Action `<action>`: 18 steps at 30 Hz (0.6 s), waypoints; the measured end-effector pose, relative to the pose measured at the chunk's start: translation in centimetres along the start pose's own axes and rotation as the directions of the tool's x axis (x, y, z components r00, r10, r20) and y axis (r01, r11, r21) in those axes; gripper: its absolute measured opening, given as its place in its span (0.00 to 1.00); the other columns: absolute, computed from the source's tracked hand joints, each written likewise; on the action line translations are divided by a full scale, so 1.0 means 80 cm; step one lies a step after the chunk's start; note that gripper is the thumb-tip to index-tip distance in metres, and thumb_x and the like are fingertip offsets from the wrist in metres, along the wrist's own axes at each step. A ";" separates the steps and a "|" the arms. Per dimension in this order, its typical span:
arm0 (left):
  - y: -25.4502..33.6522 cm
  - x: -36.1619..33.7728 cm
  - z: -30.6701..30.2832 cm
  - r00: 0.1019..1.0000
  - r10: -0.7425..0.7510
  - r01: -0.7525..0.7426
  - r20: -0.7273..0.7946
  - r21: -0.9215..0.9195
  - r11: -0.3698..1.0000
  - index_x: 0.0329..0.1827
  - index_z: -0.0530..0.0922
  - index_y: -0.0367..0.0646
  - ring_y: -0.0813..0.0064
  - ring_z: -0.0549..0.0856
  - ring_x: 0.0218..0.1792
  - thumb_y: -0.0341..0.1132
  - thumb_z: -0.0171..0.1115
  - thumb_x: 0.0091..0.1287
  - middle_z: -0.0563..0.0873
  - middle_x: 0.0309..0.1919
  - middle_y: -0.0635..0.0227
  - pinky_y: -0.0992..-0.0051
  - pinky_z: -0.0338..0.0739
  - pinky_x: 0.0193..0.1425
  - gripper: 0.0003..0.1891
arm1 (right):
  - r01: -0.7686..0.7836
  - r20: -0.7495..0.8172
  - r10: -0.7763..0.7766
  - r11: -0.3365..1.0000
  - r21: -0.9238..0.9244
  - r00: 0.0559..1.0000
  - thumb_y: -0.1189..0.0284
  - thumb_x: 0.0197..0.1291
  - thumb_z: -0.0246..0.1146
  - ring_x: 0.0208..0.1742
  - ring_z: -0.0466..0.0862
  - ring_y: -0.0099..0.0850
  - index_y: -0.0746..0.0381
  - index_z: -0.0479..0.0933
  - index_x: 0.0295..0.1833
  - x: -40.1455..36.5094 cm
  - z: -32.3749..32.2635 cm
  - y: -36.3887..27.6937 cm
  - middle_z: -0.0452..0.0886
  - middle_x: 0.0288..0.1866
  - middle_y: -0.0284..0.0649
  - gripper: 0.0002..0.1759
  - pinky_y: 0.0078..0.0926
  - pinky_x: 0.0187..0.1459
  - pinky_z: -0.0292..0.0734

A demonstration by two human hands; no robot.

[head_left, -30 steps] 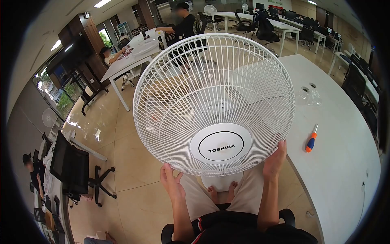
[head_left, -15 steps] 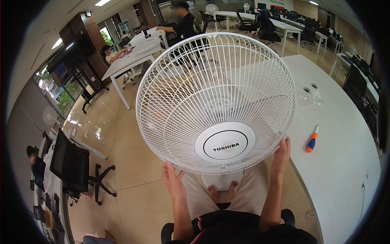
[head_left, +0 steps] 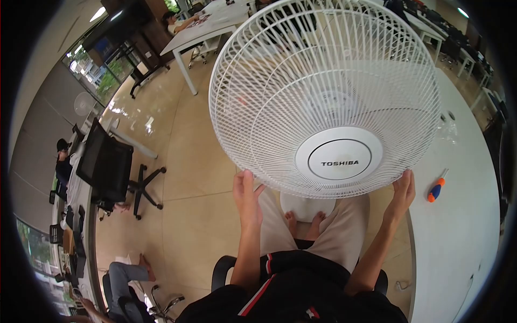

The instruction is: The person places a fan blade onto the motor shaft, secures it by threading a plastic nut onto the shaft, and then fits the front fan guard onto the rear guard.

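The white round wire-mesh fan guard (head_left: 323, 91) stands before the seated person, just off the white desk's (head_left: 463, 237) left edge. Left hand (head_left: 245, 191) and right hand (head_left: 403, 192) press flat against its lower rim, fingers spread. Even pressure from both sides should keep it square.

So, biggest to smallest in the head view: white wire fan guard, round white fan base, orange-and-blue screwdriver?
1. white wire fan guard, nearest the camera
2. round white fan base, partly hidden
3. orange-and-blue screwdriver
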State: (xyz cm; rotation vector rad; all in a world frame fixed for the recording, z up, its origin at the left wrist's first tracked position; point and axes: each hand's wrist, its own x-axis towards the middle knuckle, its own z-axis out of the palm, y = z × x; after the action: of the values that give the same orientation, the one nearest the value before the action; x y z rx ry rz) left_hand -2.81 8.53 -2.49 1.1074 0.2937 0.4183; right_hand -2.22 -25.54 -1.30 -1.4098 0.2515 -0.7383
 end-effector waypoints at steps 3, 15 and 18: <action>-0.001 0.002 -0.001 1.000 -0.006 0.007 0.019 -0.017 1.000 0.52 0.74 0.46 0.76 0.77 0.56 0.49 0.60 0.78 0.78 0.52 0.71 0.59 0.76 0.62 0.16 | -0.043 -0.018 0.044 0.995 0.092 0.999 0.56 0.77 0.55 0.65 0.79 0.31 0.70 0.72 0.68 -0.001 0.005 0.003 0.80 0.62 0.43 0.28 0.34 0.68 0.71; -0.013 0.010 -0.002 0.997 0.031 -0.031 0.064 -0.012 0.999 0.70 0.66 0.43 0.71 0.69 0.68 0.56 0.50 0.79 0.72 0.67 0.66 0.60 0.62 0.75 0.29 | -0.055 -0.070 0.070 0.980 0.190 0.995 0.54 0.77 0.53 0.69 0.75 0.30 0.66 0.68 0.72 0.000 0.020 0.018 0.76 0.67 0.39 0.30 0.35 0.70 0.65; -0.015 0.016 0.000 0.999 0.024 -0.021 0.031 -0.100 0.995 0.78 0.62 0.41 0.67 0.67 0.74 0.63 0.45 0.78 0.69 0.74 0.63 0.60 0.57 0.80 0.38 | -0.090 -0.003 0.093 0.976 0.197 0.996 0.50 0.80 0.44 0.77 0.68 0.34 0.65 0.62 0.78 0.003 0.020 0.024 0.69 0.76 0.42 0.35 0.39 0.77 0.58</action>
State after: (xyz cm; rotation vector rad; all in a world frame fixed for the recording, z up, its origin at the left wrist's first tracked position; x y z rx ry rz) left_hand -1.44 8.68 -3.63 1.0190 0.2302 0.4303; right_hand -0.50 -24.40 -2.79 -1.1987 0.2450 -0.6771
